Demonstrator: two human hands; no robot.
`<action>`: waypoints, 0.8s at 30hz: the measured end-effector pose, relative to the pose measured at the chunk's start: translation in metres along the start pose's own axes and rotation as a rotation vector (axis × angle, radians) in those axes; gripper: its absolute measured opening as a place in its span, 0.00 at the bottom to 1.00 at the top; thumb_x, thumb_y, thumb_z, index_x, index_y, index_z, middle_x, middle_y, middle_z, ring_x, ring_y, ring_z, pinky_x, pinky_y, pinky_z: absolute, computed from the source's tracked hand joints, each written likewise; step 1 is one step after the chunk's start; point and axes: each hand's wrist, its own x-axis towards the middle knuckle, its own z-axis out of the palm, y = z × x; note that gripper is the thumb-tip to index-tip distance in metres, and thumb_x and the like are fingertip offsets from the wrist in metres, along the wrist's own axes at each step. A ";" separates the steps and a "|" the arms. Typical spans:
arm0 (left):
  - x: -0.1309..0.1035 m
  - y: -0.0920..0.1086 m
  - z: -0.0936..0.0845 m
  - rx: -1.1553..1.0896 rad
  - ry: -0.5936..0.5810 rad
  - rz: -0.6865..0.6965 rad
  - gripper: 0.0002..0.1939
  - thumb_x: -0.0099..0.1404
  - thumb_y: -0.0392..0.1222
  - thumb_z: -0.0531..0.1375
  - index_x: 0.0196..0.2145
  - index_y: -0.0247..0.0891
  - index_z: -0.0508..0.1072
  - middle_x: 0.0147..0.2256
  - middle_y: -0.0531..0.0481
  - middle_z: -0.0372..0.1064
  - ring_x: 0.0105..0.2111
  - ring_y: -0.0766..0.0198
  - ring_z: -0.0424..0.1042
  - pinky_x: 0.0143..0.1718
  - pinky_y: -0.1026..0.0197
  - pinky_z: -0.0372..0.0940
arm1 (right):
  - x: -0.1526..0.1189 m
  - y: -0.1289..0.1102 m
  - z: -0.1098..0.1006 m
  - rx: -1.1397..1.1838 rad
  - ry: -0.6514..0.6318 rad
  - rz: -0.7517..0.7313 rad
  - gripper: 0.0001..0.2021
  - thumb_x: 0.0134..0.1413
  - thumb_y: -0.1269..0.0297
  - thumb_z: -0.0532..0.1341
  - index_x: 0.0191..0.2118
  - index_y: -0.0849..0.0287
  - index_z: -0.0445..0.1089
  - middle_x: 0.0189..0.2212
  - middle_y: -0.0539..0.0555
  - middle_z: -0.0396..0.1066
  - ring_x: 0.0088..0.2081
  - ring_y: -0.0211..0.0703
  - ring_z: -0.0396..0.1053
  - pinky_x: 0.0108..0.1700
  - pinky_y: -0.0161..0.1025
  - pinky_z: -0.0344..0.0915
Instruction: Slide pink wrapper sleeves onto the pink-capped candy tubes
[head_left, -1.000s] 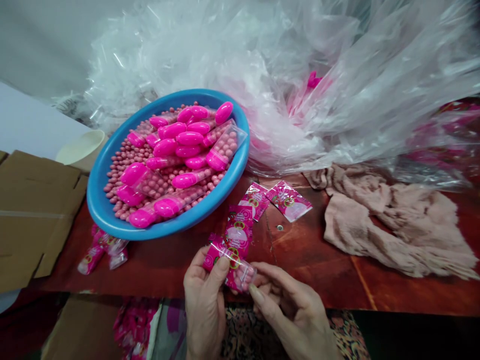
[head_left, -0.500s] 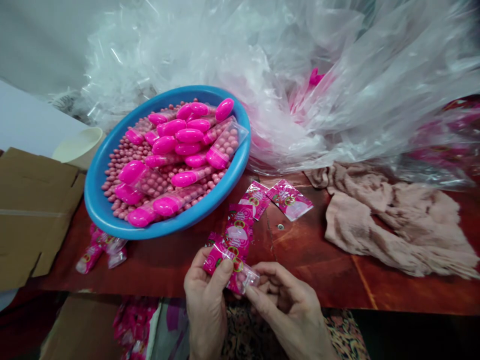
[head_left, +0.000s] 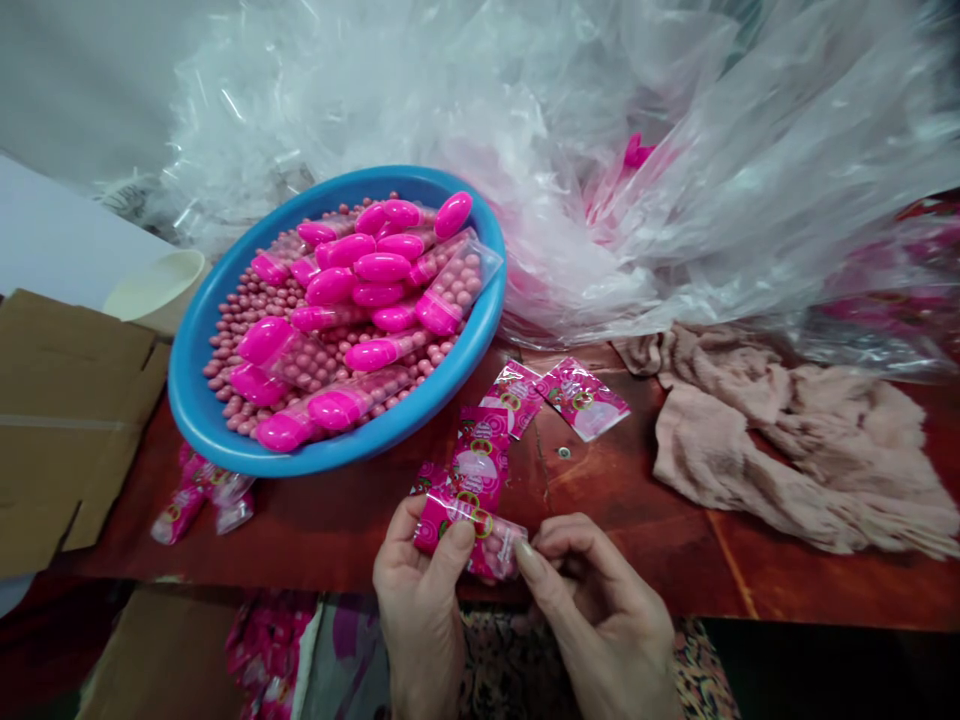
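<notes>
My left hand (head_left: 427, 590) grips a pink printed candy packet (head_left: 469, 530), thumb on its front. Small pink balls show through the clear right end of the packet. My right hand (head_left: 600, 610) is closed at that clear end, its thumb tip against the edge; the curled fingers behind are partly hidden. Just beyond the held packet lie flat pink printed wrappers (head_left: 480, 450), some overlapping. A blue basin (head_left: 187, 400) behind them holds loose pink balls (head_left: 247, 300) and several clear tubes with bright pink ends (head_left: 382, 267).
Crumpled clear plastic (head_left: 420, 80) is heaped along the back. A beige cloth (head_left: 750, 470) lies on the right of the reddish table (head_left: 337, 540). Cardboard (head_left: 67, 430) stands at left, near pink packets (head_left: 184, 510). A pale cup (head_left: 161, 290) sits behind the basin.
Both hands and the packet have shifted slightly right. The right thumb has slid outward to the end edge of the packet. The view has moved a little.
</notes>
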 end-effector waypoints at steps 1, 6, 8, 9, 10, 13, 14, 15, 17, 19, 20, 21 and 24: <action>0.000 -0.001 0.000 0.007 0.003 0.014 0.15 0.43 0.42 0.71 0.26 0.36 0.71 0.19 0.57 0.72 0.17 0.72 0.68 0.20 0.70 0.66 | 0.000 -0.002 -0.001 -0.030 0.011 -0.054 0.07 0.52 0.68 0.62 0.26 0.57 0.65 0.26 0.47 0.62 0.24 0.32 0.62 0.22 0.26 0.61; -0.005 -0.005 -0.001 0.083 0.072 0.160 0.12 0.45 0.40 0.70 0.27 0.37 0.72 0.19 0.59 0.73 0.18 0.74 0.69 0.23 0.74 0.66 | 0.000 -0.006 -0.002 -0.138 -0.019 -0.214 0.05 0.52 0.71 0.62 0.27 0.55 0.69 0.25 0.47 0.64 0.25 0.33 0.62 0.25 0.28 0.59; -0.010 -0.007 0.000 0.130 0.114 0.231 0.11 0.46 0.37 0.70 0.27 0.39 0.72 0.21 0.59 0.73 0.19 0.74 0.70 0.24 0.75 0.66 | -0.001 -0.004 -0.001 -0.137 -0.030 -0.216 0.04 0.50 0.72 0.64 0.29 0.55 0.71 0.25 0.46 0.65 0.24 0.33 0.62 0.23 0.28 0.58; -0.012 -0.009 0.000 0.167 0.122 0.286 0.10 0.46 0.36 0.69 0.28 0.40 0.73 0.22 0.59 0.74 0.21 0.73 0.71 0.26 0.75 0.66 | -0.002 -0.003 0.000 -0.125 -0.029 -0.195 0.04 0.49 0.71 0.65 0.29 0.55 0.71 0.25 0.46 0.65 0.23 0.32 0.61 0.23 0.28 0.57; -0.014 -0.010 0.000 0.211 0.113 0.355 0.09 0.47 0.35 0.68 0.28 0.40 0.74 0.24 0.58 0.74 0.24 0.72 0.72 0.28 0.74 0.67 | -0.002 -0.003 0.000 -0.109 -0.026 -0.156 0.04 0.48 0.71 0.66 0.28 0.55 0.71 0.24 0.46 0.65 0.22 0.32 0.60 0.23 0.28 0.57; -0.016 -0.013 -0.002 0.331 0.024 0.567 0.09 0.49 0.31 0.67 0.28 0.41 0.75 0.27 0.57 0.74 0.29 0.70 0.73 0.33 0.73 0.67 | -0.002 -0.002 -0.001 -0.023 -0.035 0.020 0.05 0.47 0.68 0.67 0.25 0.56 0.71 0.23 0.46 0.65 0.24 0.33 0.62 0.24 0.28 0.58; -0.016 -0.013 -0.003 0.346 0.001 0.601 0.09 0.50 0.31 0.66 0.29 0.41 0.74 0.27 0.57 0.74 0.29 0.70 0.73 0.34 0.72 0.67 | -0.001 -0.001 -0.002 0.018 -0.051 0.081 0.05 0.47 0.67 0.67 0.24 0.56 0.71 0.22 0.46 0.65 0.25 0.33 0.62 0.25 0.28 0.59; -0.015 -0.014 -0.005 0.354 -0.018 0.617 0.09 0.50 0.30 0.65 0.30 0.41 0.74 0.28 0.57 0.74 0.29 0.69 0.73 0.34 0.71 0.68 | -0.001 -0.002 -0.003 0.071 -0.062 0.142 0.06 0.47 0.66 0.67 0.23 0.57 0.72 0.22 0.47 0.65 0.25 0.34 0.63 0.26 0.28 0.60; -0.014 -0.015 -0.006 0.361 -0.050 0.642 0.10 0.52 0.30 0.64 0.32 0.41 0.73 0.29 0.57 0.74 0.30 0.69 0.73 0.36 0.70 0.68 | 0.000 -0.002 -0.004 0.228 -0.061 0.302 0.06 0.41 0.63 0.70 0.22 0.57 0.75 0.21 0.47 0.66 0.25 0.32 0.63 0.27 0.26 0.61; -0.013 -0.015 -0.008 0.375 -0.086 0.687 0.11 0.52 0.28 0.64 0.33 0.41 0.73 0.31 0.57 0.73 0.32 0.69 0.73 0.37 0.70 0.67 | -0.001 -0.005 -0.004 0.376 -0.040 0.481 0.08 0.35 0.61 0.73 0.23 0.57 0.77 0.21 0.48 0.69 0.25 0.32 0.65 0.29 0.26 0.63; -0.013 -0.016 -0.009 0.384 -0.103 0.710 0.12 0.52 0.27 0.63 0.33 0.41 0.72 0.31 0.57 0.73 0.33 0.69 0.73 0.38 0.70 0.67 | -0.001 -0.007 -0.003 0.433 -0.023 0.564 0.10 0.32 0.61 0.74 0.24 0.58 0.77 0.22 0.49 0.71 0.25 0.33 0.66 0.29 0.26 0.64; -0.013 -0.017 -0.009 0.390 -0.115 0.724 0.13 0.53 0.27 0.63 0.34 0.41 0.72 0.32 0.57 0.73 0.33 0.69 0.73 0.39 0.69 0.67 | -0.002 -0.010 -0.003 0.476 -0.007 0.636 0.11 0.30 0.60 0.75 0.25 0.58 0.78 0.23 0.51 0.73 0.26 0.34 0.68 0.29 0.27 0.65; -0.015 -0.018 -0.011 0.387 -0.138 0.745 0.13 0.53 0.27 0.63 0.36 0.40 0.72 0.34 0.56 0.73 0.35 0.68 0.72 0.42 0.68 0.66 | -0.003 -0.019 -0.001 0.551 0.024 0.764 0.13 0.29 0.62 0.76 0.25 0.60 0.77 0.24 0.53 0.75 0.26 0.35 0.69 0.29 0.27 0.65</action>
